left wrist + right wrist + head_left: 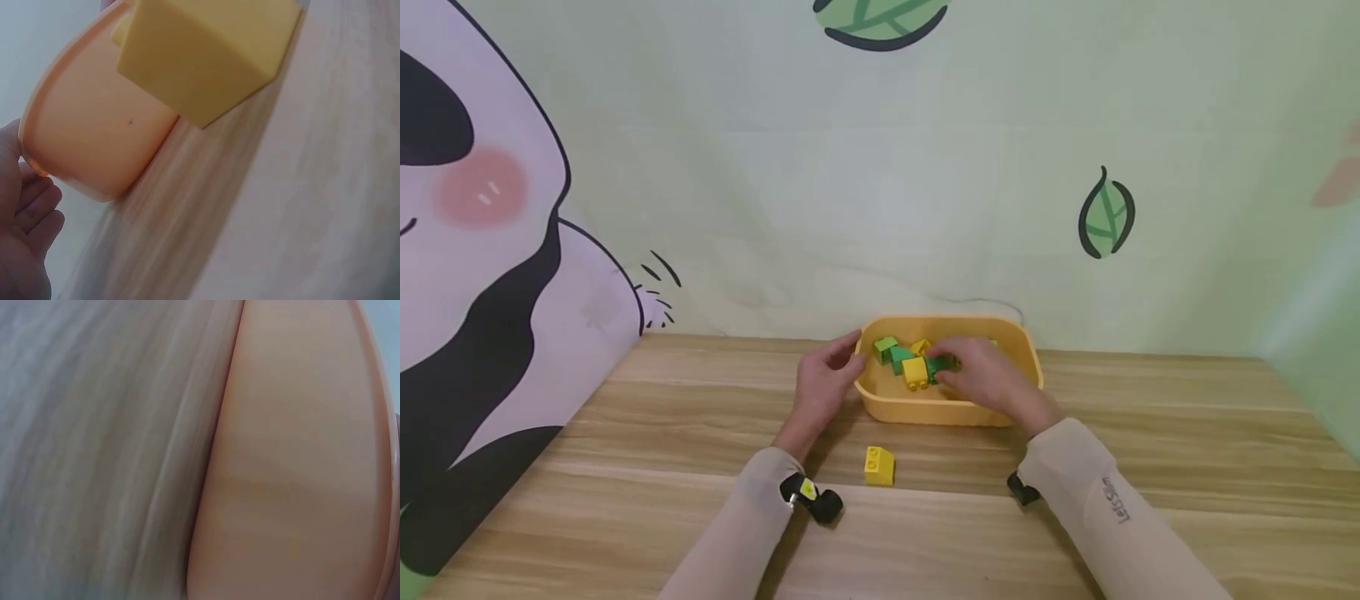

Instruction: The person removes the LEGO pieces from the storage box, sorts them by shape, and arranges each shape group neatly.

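A yellow-orange plastic tub [951,412] stands on the wooden table with several green and yellow toy bricks in it. My left hand [822,379] holds the tub's left rim between thumb and fingers, which the left wrist view also shows. Reaching over the near rim, my right hand [981,371] is down among the bricks. Its thumb and index finger are on either side of a dark green brick [934,367]; I cannot tell whether they grip it. A yellow brick [915,372] with studs lies right beside those fingertips. The right wrist view shows only the tub's outer wall [294,450] and table.
One yellow sloped brick [879,466] sits on the table [940,542] in front of the tub, between my forearms. Behind the table hangs a pale green backdrop [925,208] with leaves and a panda. A thin cable [992,301] runs behind the tub.
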`<state>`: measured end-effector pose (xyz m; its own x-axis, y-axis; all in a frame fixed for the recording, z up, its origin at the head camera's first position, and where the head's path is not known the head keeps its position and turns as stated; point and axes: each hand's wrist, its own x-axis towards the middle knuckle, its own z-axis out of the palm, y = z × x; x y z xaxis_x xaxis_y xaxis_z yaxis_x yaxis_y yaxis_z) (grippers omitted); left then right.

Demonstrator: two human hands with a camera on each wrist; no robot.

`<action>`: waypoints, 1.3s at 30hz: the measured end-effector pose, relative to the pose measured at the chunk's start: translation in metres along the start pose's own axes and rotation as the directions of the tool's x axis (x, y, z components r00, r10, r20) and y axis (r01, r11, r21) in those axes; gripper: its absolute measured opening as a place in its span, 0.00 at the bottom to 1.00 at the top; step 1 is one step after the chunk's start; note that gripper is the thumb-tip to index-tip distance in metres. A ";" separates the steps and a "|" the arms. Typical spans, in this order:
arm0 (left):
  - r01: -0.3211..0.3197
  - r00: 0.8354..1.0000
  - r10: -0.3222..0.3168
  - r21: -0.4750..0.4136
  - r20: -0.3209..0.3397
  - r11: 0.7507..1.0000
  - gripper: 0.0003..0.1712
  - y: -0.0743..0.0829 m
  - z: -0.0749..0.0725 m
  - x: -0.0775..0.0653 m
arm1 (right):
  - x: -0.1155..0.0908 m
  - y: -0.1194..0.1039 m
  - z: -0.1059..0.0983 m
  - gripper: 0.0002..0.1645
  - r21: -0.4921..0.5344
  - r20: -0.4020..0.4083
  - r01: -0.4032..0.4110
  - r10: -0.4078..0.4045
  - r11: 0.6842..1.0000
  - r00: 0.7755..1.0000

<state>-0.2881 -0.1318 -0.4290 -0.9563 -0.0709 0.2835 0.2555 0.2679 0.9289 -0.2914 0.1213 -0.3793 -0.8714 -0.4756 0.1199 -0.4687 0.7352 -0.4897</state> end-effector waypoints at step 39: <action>0.006 1.000 -0.006 0.000 -0.010 1.000 0.24 0.001 0.001 0.001 | 0.001 0.005 0.002 0.12 -0.030 -0.086 0.029 -0.032 0.999 0.996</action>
<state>-0.2886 -0.1309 -0.4283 -0.9563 -0.0822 0.2805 0.2500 0.2672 0.9307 -0.2941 0.1238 -0.3833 -0.8653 -0.4554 0.2095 -0.4982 0.7351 -0.4598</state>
